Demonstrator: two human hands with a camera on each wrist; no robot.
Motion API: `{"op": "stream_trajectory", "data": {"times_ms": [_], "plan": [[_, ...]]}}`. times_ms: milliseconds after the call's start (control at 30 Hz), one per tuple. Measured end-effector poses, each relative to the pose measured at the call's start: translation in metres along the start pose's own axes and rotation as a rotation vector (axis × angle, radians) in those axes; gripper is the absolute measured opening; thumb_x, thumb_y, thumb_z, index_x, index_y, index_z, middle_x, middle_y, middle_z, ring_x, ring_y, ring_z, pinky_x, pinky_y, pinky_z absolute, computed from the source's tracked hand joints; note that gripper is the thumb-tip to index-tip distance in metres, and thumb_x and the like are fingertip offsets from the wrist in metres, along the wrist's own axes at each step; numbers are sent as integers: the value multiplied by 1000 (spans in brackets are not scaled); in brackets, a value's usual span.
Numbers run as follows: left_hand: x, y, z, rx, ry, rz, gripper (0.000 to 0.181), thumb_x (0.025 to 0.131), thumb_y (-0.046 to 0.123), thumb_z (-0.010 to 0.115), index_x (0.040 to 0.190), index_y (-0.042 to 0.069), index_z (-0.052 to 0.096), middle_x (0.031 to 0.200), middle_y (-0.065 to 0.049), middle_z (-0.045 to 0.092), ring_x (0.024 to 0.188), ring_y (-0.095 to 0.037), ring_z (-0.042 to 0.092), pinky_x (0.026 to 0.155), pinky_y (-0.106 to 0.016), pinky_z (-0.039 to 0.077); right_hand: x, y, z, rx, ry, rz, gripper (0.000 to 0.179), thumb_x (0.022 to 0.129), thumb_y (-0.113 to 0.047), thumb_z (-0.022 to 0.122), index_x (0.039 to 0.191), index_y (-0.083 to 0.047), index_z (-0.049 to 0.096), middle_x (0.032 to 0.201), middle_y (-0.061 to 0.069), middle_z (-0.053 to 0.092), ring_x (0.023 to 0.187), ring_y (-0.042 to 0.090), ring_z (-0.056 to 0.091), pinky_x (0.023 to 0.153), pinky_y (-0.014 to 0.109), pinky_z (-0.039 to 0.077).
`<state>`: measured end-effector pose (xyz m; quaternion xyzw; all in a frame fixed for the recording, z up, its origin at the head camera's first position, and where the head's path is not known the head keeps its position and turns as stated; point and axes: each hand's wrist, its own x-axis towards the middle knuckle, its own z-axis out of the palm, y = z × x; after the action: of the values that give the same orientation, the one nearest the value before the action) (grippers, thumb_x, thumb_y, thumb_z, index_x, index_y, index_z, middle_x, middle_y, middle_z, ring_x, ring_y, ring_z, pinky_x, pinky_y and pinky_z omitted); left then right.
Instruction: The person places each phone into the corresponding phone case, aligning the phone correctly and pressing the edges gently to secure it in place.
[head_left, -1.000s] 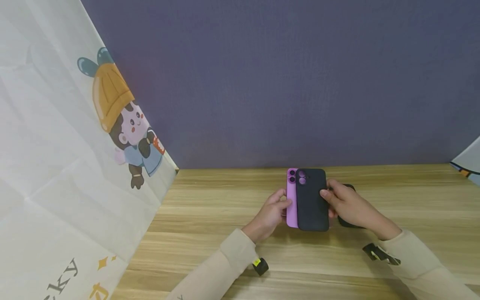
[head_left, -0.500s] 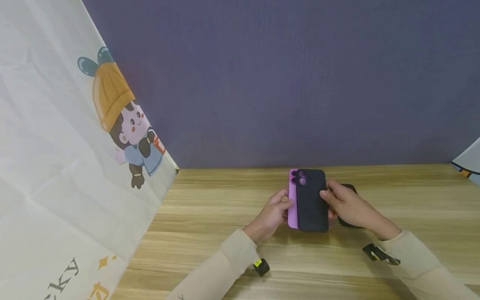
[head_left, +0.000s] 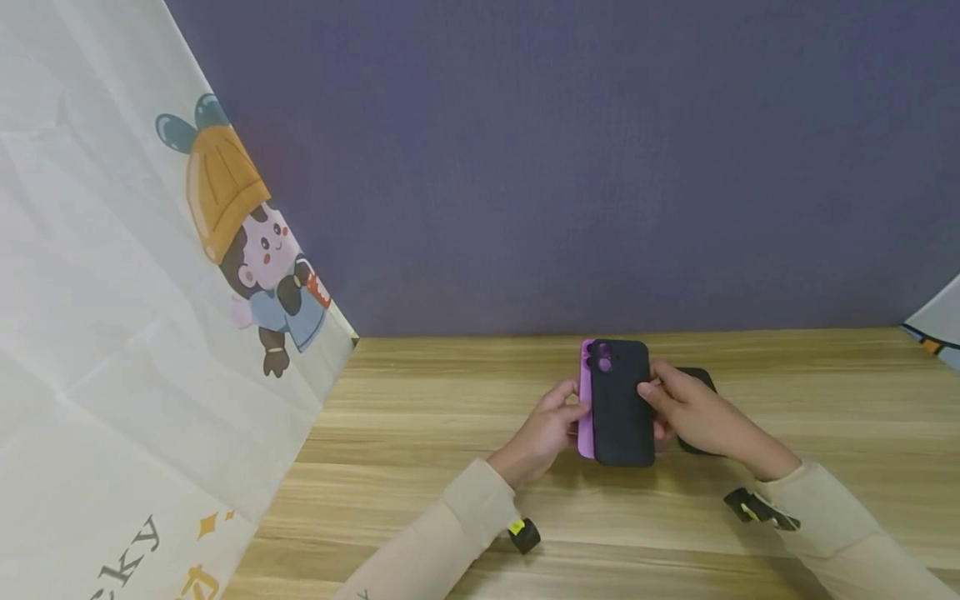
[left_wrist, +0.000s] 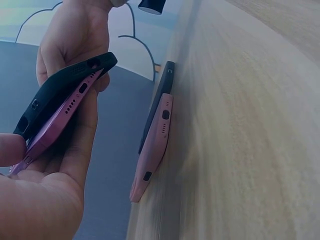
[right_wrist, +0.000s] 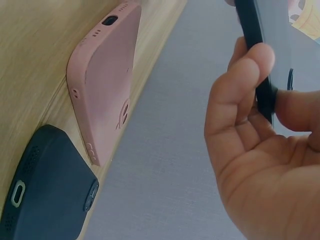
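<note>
In the head view my left hand (head_left: pixel 542 435) holds a purple phone (head_left: pixel 586 437) by its left edge, thumb on the near face. My right hand (head_left: pixel 693 408) pinches a black phone case (head_left: pixel 624 412) along its right edge, thumb in front. The case overlaps most of the phone, leaving a purple strip at the left; purple also shows through the camera opening. From the left wrist, the phone's port end (left_wrist: pixel 67 107) lies against the case (left_wrist: pixel 42 102), with the left part of the case standing off it. The right wrist view catches the case edge-on (right_wrist: pixel 250 25).
Behind the hands, a pink phone case (right_wrist: pixel 105 85) and a second black one (right_wrist: pixel 55 185) lie side by side on the wooden table (head_left: pixel 420 417). A dark blue panel (head_left: pixel 600 167) rises at the table's back edge; a white printed cloth (head_left: pixel 112 292) hangs left.
The purple phone has shifted slightly right behind the black case, so a narrower strip of it shows. The case has moved a little left and down. Both grips stay the same.
</note>
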<state>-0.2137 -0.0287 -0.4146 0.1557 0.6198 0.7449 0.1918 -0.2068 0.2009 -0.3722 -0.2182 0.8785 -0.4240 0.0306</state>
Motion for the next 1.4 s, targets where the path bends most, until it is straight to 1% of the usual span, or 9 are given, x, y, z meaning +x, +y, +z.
{"op": "stream_trajectory", "data": {"times_ms": [200, 367, 433, 500, 600, 667, 900, 1133, 1400], "plan": [[-1, 0, 0, 9, -7, 0, 17, 106, 9, 39, 113, 2, 52, 112, -32, 68, 78, -14, 67, 69, -28, 57, 0, -1, -1, 17, -20, 25, 21, 111, -21, 42, 109, 0, 47, 68, 6, 57, 59, 14, 60, 55, 35, 56], [-2, 0, 1, 1, -10, -4, 15, 106, 8, 38, 109, 6, 52, 115, -36, 67, 79, -14, 68, 70, -29, 57, 0, 0, -1, 29, -37, 39, 22, 111, -21, 41, 109, 0, 46, 69, 7, 57, 60, 16, 60, 55, 36, 57], [-2, 0, 1, -10, -11, -7, 13, 106, 8, 38, 106, 9, 52, 109, -31, 70, 79, -14, 68, 70, -29, 57, 0, 0, -1, 27, -39, 41, 22, 112, -21, 41, 108, 0, 46, 69, 7, 57, 60, 17, 60, 55, 36, 56], [-2, 1, 1, -24, -17, -8, 13, 105, 8, 39, 102, 11, 51, 100, -20, 72, 79, -14, 68, 70, -29, 56, 0, 0, 0, 25, -42, 42, 22, 112, -22, 41, 108, 0, 46, 69, 7, 57, 60, 17, 60, 55, 35, 55], [-1, 0, 1, -44, -35, -10, 14, 105, 8, 38, 100, 14, 50, 90, -3, 70, 77, -13, 67, 70, -29, 56, 1, 1, 0, 25, -50, 44, 23, 112, -23, 40, 107, -1, 45, 70, 7, 57, 60, 17, 60, 54, 34, 53], [-1, -1, 1, -57, -47, -9, 14, 106, 9, 38, 100, 15, 50, 85, 2, 68, 75, -12, 65, 70, -28, 55, 1, 2, 0, 26, -55, 47, 23, 112, -23, 39, 107, -1, 45, 70, 7, 57, 60, 18, 60, 54, 33, 51], [0, -3, 0, -90, -79, -6, 13, 107, 12, 36, 99, 13, 46, 81, 2, 61, 72, -10, 61, 68, -27, 53, 2, 3, 1, 40, -59, 52, 23, 112, -23, 39, 108, -2, 45, 70, 7, 57, 60, 18, 59, 52, 30, 48], [-1, -2, 0, -122, -84, -10, 17, 107, 13, 32, 97, 14, 46, 80, 2, 57, 72, -10, 59, 66, -27, 52, 2, 0, 0, 58, -56, 54, 24, 112, -23, 40, 112, 0, 46, 70, 7, 57, 60, 17, 59, 52, 30, 48], [-1, -1, 1, -149, -87, -10, 20, 108, 16, 30, 103, 11, 49, 86, 2, 60, 77, -10, 59, 68, -27, 52, 2, -1, 1, 71, -59, 54, 24, 112, -23, 41, 117, 1, 46, 72, 8, 58, 60, 16, 59, 53, 30, 48]]}}
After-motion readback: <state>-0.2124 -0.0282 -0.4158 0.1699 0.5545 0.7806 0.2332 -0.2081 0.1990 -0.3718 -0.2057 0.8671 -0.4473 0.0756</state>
